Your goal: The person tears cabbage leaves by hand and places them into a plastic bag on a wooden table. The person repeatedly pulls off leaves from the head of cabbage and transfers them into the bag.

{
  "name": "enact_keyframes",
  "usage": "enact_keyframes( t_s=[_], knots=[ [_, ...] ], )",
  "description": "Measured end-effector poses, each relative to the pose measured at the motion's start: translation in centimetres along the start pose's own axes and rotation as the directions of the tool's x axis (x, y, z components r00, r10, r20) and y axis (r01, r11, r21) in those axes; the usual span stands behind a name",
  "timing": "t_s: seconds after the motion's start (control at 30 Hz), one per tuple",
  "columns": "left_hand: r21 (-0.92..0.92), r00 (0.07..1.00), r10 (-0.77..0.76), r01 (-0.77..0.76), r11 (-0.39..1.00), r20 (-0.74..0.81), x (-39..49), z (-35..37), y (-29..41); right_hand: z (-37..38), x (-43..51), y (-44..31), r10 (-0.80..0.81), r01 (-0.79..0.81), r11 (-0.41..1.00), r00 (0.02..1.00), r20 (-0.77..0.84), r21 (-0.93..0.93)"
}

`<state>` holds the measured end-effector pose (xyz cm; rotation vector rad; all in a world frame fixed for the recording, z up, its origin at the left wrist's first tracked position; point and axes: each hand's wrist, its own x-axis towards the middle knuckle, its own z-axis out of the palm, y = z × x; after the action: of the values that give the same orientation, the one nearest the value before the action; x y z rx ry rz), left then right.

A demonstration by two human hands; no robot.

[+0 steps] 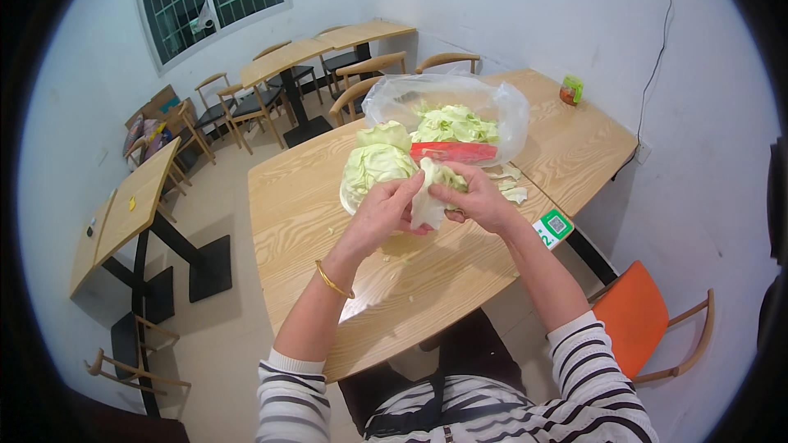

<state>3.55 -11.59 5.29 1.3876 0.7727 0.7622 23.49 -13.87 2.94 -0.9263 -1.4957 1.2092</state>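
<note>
Over the wooden table [295, 197], my left hand [383, 209] and my right hand [477, 200] both grip a pale cabbage leaf [426, 200] between thumbs and fingers. Just beyond my left hand, a cabbage head [375, 167] with loose outer leaves rests in a white bowl [346, 200], mostly hidden by the cabbage. Farther back lies an open clear plastic bag [514, 117] with torn cabbage leaves [455, 124] inside. Something red [452, 151] shows at the bag's near side. Right of my right hand, a few cabbage scraps [514, 192] lie on the tabletop.
A lidded jar with a green handle [571, 90] stands by the wall. A green-and-white card [553, 227] with a printed code sits on the table's right edge. An orange-seated chair [634, 317] is at my right. More wooden tables [123, 221] and chairs [252, 104] fill the room.
</note>
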Motion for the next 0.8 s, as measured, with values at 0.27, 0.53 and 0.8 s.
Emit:
enact_keyframes(
  t_s=[0.27, 0.53, 0.8],
  knots=[
    [0.34, 0.861, 0.481, -0.408, 0.847, -0.167, 1.5, -0.4, -2.6, 2.5, 0.2, -0.8, -0.241, 0.22, 0.917, 0.97, -0.023, -0.332],
    [0.236, 0.848, 0.445, -0.388, 0.891, -0.288, 0.8, 0.3, -1.6, 4.3, 0.0, -1.2, -0.267, 0.206, 0.916, 0.954, -0.14, -0.346],
    [0.063, 0.846, 0.4, -0.405, 0.912, -0.353, 2.1, -0.5, -3.4, 5.5, 0.5, 0.5, -0.699, 0.51, 0.586, 0.712, -0.073, -0.63]
  ],
)
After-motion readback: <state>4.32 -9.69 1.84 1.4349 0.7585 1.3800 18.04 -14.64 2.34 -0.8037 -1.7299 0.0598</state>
